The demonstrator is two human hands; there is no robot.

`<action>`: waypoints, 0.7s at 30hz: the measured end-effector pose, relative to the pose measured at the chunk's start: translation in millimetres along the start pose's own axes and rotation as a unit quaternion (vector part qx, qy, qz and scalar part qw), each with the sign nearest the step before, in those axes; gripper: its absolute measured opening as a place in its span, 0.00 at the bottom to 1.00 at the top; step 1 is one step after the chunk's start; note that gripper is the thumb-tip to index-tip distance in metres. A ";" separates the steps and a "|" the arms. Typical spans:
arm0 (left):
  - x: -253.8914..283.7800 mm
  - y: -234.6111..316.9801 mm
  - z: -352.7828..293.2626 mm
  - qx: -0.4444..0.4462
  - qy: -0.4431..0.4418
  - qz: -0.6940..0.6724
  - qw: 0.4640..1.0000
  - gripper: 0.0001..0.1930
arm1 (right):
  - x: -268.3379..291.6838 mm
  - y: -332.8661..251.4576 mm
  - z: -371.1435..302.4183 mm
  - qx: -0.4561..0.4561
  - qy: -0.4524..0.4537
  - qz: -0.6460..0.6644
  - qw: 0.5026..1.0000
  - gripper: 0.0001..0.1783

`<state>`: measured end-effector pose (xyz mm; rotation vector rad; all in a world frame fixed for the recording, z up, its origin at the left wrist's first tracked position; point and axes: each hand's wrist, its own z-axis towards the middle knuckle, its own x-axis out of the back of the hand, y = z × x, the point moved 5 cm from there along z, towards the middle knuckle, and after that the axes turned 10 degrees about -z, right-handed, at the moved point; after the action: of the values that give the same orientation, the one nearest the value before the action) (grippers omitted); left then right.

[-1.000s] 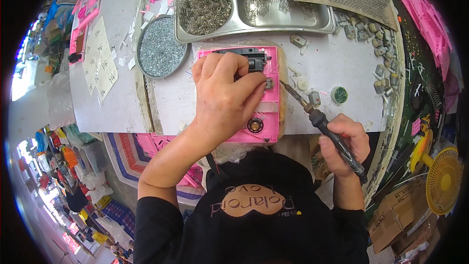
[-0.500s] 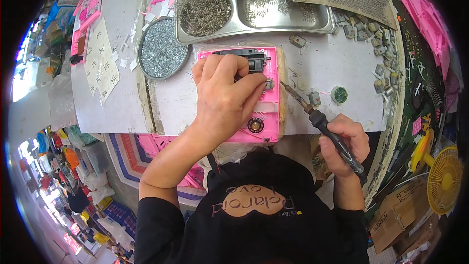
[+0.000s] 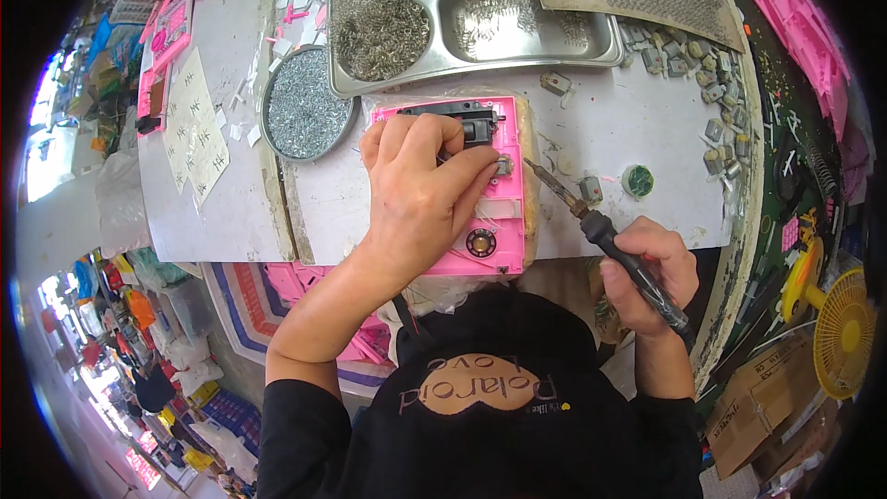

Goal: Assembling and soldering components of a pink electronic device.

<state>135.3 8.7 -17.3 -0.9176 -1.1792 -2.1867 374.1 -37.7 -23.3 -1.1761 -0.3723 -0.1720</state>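
Note:
A pink plastic housing [image 3: 514,222] lies in front of me on a pale padded block [image 3: 528,129]. It holds black parts, a round black speaker [image 3: 480,241] and a small grey motor [image 3: 504,165]. My left hand [image 3: 413,187] reaches over the housing, closed, with thumb and forefinger pinched at the motor's left end. Whether a wire is also between those fingertips is hidden. In my right hand [image 3: 651,268] is a soldering iron [image 3: 617,242], gripped by its black handle. Its tip points up and left and stays just off the housing's right edge, apart from the motor.
Behind the housing stands a metal tray [image 3: 480,74] of small springs, with a round dish [image 3: 309,111] of tiny metal parts beside it. Several loose motors [image 3: 711,129] lie at the right. A green round tin [image 3: 637,181] sits near the iron. A yellow fan [image 3: 841,333] stands lower right.
The view has shifted slightly, so the bench and housing appear a little lower and farther left. Both hands keep their grips, and the iron's tip stays beside the housing's right edge.

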 end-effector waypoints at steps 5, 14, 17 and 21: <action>0.2 -0.1 -0.7 -0.007 -0.004 0.002 1.000 0.10 | 0.1 -0.1 -1.2 0.002 -0.001 0.000 1.000 0.15; 2.5 -0.9 -1.6 -0.062 0.005 -0.006 0.998 0.12 | -1.8 1.7 -4.6 0.004 0.003 -0.002 1.000 0.15; 0.5 -0.6 -2.3 -0.087 0.018 -0.008 0.996 0.10 | -2.7 2.0 -5.8 0.005 0.007 -0.002 1.000 0.15; 0.9 0.6 -0.1 -0.106 0.027 -0.027 0.994 0.13 | -2.1 -0.7 -5.0 0.006 0.006 -0.013 1.000 0.15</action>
<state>135.1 8.3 -16.3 -0.9142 -0.9695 -2.3998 372.9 -42.7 -25.2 -1.1580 -0.3767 -0.1988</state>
